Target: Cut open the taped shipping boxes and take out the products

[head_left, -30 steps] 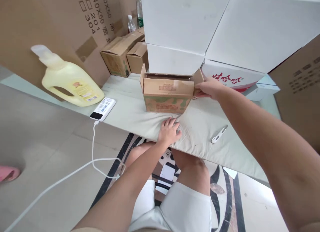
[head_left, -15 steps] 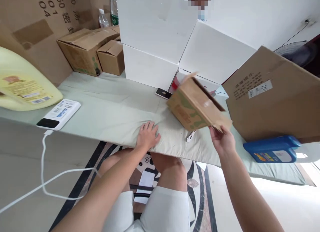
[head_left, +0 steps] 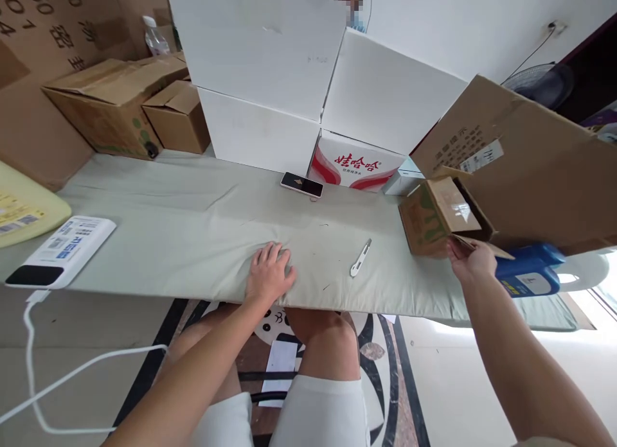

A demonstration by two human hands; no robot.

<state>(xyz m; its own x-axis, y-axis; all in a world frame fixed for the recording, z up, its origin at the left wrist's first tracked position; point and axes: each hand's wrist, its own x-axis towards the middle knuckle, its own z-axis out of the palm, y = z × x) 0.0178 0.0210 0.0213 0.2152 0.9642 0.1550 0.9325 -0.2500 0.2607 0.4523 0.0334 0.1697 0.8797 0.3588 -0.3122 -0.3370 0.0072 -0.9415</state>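
Observation:
My right hand (head_left: 473, 261) grips a flap of a small open cardboard box (head_left: 424, 221) at the right of the cloth-covered bench (head_left: 193, 241). The box stands beside a large cardboard sheet (head_left: 544, 171). Flat on the cloth, holding nothing, my left hand (head_left: 270, 271) rests near the front edge with its fingers apart. A white utility knife (head_left: 360, 258) lies between my two hands. Farther back is a dark-screened phone-like device (head_left: 301, 184).
Two closed cartons (head_left: 120, 106) stand at the back left. White boxes (head_left: 270, 126) and a red-and-white carton (head_left: 354, 164) line the back. At left are a power bank (head_left: 62, 251) with a cable and a yellow jug (head_left: 29, 206); a blue bottle (head_left: 535, 270) lies at right.
My right hand has moved the small box rightward, up to the cardboard sheet. The knife and the red-and-white carton now show fully. The view has shifted, and my left hand still rests on the cloth.

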